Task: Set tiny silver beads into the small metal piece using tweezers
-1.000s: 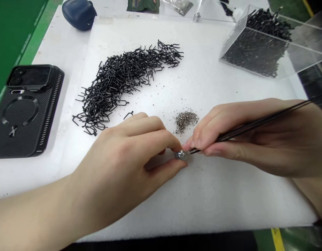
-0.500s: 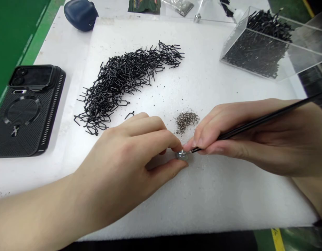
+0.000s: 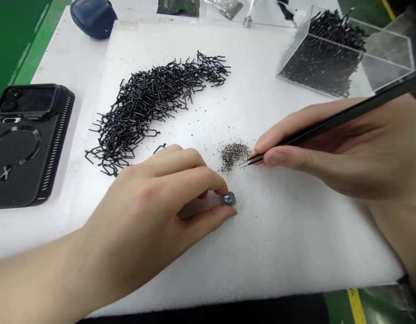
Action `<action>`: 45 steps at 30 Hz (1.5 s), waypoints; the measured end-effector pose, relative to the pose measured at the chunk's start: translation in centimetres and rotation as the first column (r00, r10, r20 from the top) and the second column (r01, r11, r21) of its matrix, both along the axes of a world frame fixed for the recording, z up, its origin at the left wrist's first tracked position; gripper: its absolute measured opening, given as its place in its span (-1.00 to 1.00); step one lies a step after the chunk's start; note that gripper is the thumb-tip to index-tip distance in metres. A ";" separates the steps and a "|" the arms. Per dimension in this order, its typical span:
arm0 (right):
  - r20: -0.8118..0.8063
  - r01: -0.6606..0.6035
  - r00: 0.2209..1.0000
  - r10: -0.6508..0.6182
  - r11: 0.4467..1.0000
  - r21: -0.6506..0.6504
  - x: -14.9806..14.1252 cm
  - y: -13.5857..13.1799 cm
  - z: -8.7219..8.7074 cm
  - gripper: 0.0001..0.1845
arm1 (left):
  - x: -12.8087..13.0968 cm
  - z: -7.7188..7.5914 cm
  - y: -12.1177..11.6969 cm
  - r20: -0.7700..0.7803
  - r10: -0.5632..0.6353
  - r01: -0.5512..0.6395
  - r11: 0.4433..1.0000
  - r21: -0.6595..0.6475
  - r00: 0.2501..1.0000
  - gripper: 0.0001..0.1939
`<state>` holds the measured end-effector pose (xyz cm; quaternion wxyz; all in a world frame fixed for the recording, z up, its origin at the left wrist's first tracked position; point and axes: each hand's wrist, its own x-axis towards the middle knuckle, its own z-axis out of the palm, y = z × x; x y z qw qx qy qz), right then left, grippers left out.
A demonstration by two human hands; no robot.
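Observation:
Between the thumb and forefinger of my left hand (image 3: 160,202) is a small shiny metal part (image 3: 229,198), held on the white foam sheet (image 3: 278,252). My right hand (image 3: 336,153) is closed around black tweezers (image 3: 315,128). Their fine tips, slightly apart, point at the right edge of a little heap of tiny metallic bits (image 3: 234,155). Whether the tips hold one of the bits is too small to tell. Beyond my left hand lies a long curved pile of black Y-shaped pieces (image 3: 157,96), with one loose piece near my knuckles.
A clear plastic box (image 3: 329,67) of black pieces stands at the back right. On the left lies a phone in a black case (image 3: 25,144). A dark blue case (image 3: 95,18), a green packet (image 3: 178,6) and a clear bag (image 3: 226,6) are along the back.
My right hand has drawn the tweezers away from the metal part, up to the heap of tiny bits. My left hand keeps its pinch on the part. The whole view has shifted slightly.

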<state>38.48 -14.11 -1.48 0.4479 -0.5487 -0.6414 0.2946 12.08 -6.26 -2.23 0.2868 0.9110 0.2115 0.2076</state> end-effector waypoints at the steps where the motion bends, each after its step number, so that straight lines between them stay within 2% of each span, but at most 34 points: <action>1: -0.017 -0.007 1.000 0.006 1.000 -0.021 -0.1 0.1 0.0 -0.79 | 0.0 0.1 0.0 -0.001 0.002 -0.002 1.000 0.000 1.000 -0.85; 6: -0.017 0.030 0.999 -0.031 0.997 -0.069 -0.6 0.2 0.2 -0.74 | -0.1 0.4 -0.1 -0.013 -0.011 0.011 1.000 -0.015 1.000 -0.94; 11: 0.006 0.011 1.000 -0.011 0.999 -0.053 -0.7 0.1 0.4 -0.75 | -0.2 0.3 -0.2 -0.002 -0.075 0.075 0.997 -0.029 0.997 -0.69; 13: 0.010 0.010 1.000 -0.010 0.998 -0.054 -0.6 0.0 0.4 -0.75 | -0.3 0.2 -0.2 -0.002 -0.083 0.082 0.997 -0.011 0.997 -0.67; 18: 0.041 0.015 0.999 -0.013 0.999 -0.049 -0.6 0.1 0.3 -0.80 | -0.4 0.0 -0.2 -0.007 -0.067 0.067 0.998 0.011 0.998 -0.76; 23: 0.063 0.015 0.998 -0.015 1.000 -0.010 -0.6 0.3 0.1 -0.77 | -0.4 0.0 -0.1 -0.006 -0.057 0.057 0.998 -0.023 0.998 -0.84; 29: 0.038 0.006 0.999 -0.005 0.999 -0.035 -0.4 0.2 0.2 -0.79 | -0.3 0.0 -0.1 -0.010 -0.036 0.035 0.998 -0.045 0.999 -0.87; 33: 0.032 0.026 0.999 -0.026 1.000 -0.003 -0.5 0.2 0.4 -0.75 | -0.3 -0.1 -0.1 -0.011 -0.029 0.029 0.999 -0.030 1.000 -0.87; 38: 0.018 0.024 1.000 -0.023 0.998 -0.062 -0.6 0.2 0.3 -0.73 | -0.5 -0.1 -0.2 -0.006 -0.024 0.023 0.999 -0.025 1.000 -0.87; 45: 0.056 0.052 0.997 -0.052 0.999 0.012 -0.5 0.0 -0.2 -0.79 | -0.3 0.0 -0.1 -0.007 -0.037 0.037 0.999 -0.019 0.999 -0.88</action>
